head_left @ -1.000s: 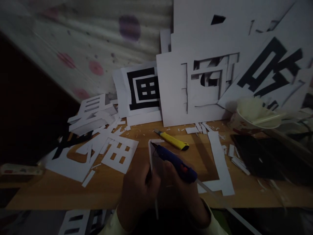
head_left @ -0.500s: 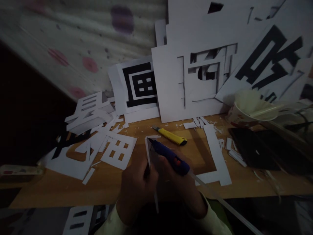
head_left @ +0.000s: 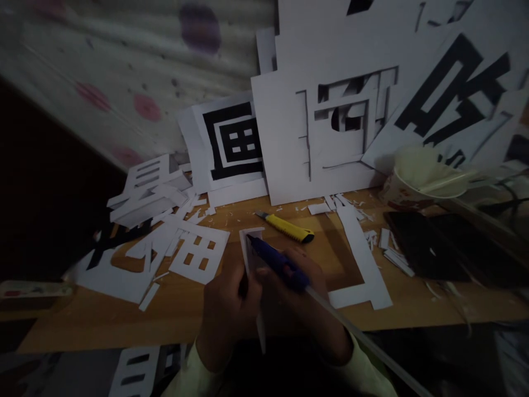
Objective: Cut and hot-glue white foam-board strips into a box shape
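While left hand (head_left: 232, 303) pinches white strip (head_left: 260, 331), right hand (head_left: 301, 284) grips blue glue gun (head_left: 279, 263), tip at strip; yellow cutter (head_left: 290, 228) on surface (head_left: 103, 325).

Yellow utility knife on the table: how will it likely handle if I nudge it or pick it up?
The yellow utility knife should feel stiff, since its long body looks like rigid plastic. It is probably light for its size, being slim. Lying flat on the wooden table, it seems more apt to slide or pivot than to roll.
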A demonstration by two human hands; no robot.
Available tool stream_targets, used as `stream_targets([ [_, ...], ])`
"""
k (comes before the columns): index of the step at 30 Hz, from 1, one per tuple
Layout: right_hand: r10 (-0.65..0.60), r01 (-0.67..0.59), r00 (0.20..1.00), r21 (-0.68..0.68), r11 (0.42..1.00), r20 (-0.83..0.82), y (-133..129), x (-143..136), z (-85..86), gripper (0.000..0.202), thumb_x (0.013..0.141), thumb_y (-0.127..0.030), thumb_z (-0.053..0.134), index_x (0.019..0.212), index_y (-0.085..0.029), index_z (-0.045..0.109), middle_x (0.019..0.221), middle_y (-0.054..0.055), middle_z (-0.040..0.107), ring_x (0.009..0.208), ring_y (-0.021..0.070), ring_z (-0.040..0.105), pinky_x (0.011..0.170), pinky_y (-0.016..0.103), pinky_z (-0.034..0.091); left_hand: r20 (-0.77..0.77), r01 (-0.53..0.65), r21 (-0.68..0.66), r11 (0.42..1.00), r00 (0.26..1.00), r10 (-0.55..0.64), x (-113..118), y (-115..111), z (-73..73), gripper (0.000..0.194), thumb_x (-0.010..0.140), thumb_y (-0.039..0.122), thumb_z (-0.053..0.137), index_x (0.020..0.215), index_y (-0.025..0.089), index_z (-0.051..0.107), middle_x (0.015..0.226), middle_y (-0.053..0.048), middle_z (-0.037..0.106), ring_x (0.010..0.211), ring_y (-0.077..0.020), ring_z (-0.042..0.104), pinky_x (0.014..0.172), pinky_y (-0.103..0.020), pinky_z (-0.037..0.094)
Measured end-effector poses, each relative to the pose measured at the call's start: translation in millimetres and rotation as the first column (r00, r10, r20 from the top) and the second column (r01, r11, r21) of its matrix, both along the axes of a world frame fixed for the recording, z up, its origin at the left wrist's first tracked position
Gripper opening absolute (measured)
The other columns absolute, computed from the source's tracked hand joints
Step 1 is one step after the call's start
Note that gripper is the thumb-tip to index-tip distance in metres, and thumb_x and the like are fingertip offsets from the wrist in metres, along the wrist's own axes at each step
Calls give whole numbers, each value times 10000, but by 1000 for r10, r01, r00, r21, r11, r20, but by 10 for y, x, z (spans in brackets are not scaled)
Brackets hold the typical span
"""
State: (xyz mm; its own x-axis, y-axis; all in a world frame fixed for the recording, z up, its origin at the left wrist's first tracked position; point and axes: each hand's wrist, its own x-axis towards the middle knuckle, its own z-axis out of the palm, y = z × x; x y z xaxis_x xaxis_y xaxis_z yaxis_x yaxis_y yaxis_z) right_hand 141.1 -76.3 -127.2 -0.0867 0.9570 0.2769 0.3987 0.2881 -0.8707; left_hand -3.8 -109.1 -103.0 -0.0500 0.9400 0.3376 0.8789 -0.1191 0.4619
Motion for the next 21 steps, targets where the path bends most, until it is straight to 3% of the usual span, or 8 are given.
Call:
stream_targets([
  [5, -41, 42, 999, -24, 999, 24, -5, 41, -4, 385, 819, -553, 645, 656, -218, 548, 640, -18, 565, 624, 160, 540, 585, 298, 412, 63, -17, -72, 997, 998, 21, 3, 29, -16, 281, 895, 323, 472, 656, 191, 537, 498, 42, 523, 425, -94, 478, 445, -224, 300],
  [9, -76, 64, 994, -149, 987, -75, 17, 118, 31, 343, 808, -560, 646, 843, -223, 701, 764, 30, 694, 679, 207, 629, 610, 330, 493, 70, -18, -120, 993, 997, 26, -19, 91, -63, 231, 876, 266, 449, 691, 186, 561, 562, 29, 552, 492, -107, 507, 499, -234, 322],
  [11, -132, 103, 980, -195, 975, -148, 39, 187, 39, 343, 804, -553, 646, 915, -239, 726, 799, 34, 727, 712, 223, 663, 629, 336, 528, 74, -14, -142, 990, 997, 25, -39, 123, -109, 238, 874, 268, 435, 680, 187, 548, 579, 23, 550, 526, -117, 519, 525, -242, 332],
  [14, -262, 218, 946, -225, 950, -193, 61, 390, 8, 337, 785, -566, 642, 830, -245, 737, 682, 20, 711, 623, 209, 660, 549, 306, 530, 94, -24, -163, 986, 995, 40, -73, 161, -180, 271, 876, 296, 420, 644, 192, 512, 563, 24, 525, 522, -123, 496, 531, -254, 318],
  [18, -528, 488, 845, -277, 827, -86, 79, 897, -21, 338, 743, -565, 684, 734, -229, 722, 552, 27, 650, 451, 187, 577, 394, 292, 439, 143, -31, -217, 976, 988, 63, -145, 202, -234, 315, 890, 341, 399, 613, 204, 461, 539, 31, 495, 507, -126, 467, 526, -262, 300],
  [21, -646, 627, 763, -279, 727, 32, 156, 1334, 19, 380, 723, -563, 708, 875, -215, 738, 609, 33, 669, 464, 192, 580, 411, 305, 435, 174, -29, -234, 972, 982, 71, -220, 259, -245, 321, 894, 367, 387, 626, 207, 460, 552, 27, 501, 527, -135, 481, 541, -266, 316],
])
